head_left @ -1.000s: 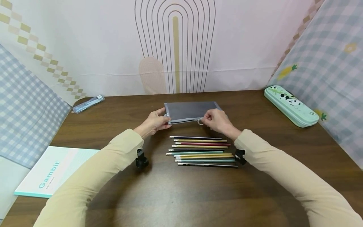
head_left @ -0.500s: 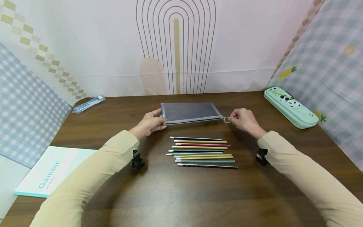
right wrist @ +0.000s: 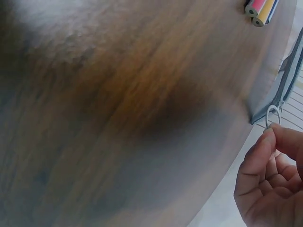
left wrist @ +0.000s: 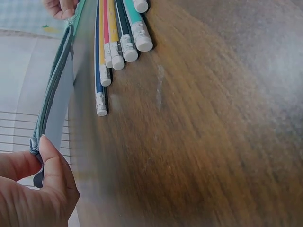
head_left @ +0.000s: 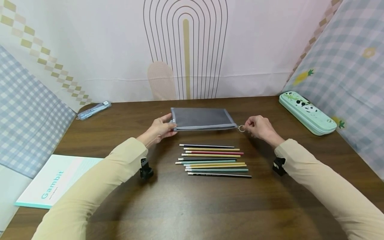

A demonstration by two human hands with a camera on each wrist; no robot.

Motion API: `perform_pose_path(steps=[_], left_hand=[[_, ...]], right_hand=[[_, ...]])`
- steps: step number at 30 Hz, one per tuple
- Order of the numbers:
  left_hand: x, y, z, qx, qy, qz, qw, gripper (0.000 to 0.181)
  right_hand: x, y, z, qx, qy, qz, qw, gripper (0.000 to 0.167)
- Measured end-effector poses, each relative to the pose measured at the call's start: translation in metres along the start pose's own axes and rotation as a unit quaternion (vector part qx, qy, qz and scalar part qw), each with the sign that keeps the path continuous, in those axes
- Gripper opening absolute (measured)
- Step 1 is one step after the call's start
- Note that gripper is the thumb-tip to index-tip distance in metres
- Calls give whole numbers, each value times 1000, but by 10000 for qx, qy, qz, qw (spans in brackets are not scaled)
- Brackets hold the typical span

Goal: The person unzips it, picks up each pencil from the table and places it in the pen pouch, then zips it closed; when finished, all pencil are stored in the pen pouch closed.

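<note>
Holds a gray pouch (head_left: 201,117) just above the middle of the head frame: grips its left corner between thumb and fingers of the left hand (head_left: 159,129), pinches the zipper ring (right wrist: 268,115) at its right corner with the right hand (head_left: 260,127). Has a row of pencils (head_left: 210,162) just below, between pouch and bare table (head_left: 192,206). Shows a green pencil case (head_left: 309,113) at right, a blue packet (head_left: 94,110) at upper left, a notebook (head_left: 64,175) at lower left, partly hidden by the left sleeve (head_left: 99,185).
</note>
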State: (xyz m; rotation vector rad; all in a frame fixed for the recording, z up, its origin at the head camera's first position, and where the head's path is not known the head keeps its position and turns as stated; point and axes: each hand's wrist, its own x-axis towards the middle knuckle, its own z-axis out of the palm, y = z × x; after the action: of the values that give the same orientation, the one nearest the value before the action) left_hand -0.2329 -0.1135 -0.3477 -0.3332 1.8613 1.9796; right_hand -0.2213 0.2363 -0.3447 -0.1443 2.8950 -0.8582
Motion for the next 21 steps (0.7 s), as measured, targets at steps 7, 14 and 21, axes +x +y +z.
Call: perform_pose_path(steps=[7,14,21], left_hand=[[-2,0,0,-79,-91,-21,9999,70],[-1,-1,0,-94,-232,-103,9996,69],[0,-2,-4,105,-314,-174,9993,68]], right_hand=[[6,-3,1,816,-196,-129,9964,19],[19,-15,7,1965,-498,212,9790,33],[26,-17,8,2634,-764,823,9581,40]])
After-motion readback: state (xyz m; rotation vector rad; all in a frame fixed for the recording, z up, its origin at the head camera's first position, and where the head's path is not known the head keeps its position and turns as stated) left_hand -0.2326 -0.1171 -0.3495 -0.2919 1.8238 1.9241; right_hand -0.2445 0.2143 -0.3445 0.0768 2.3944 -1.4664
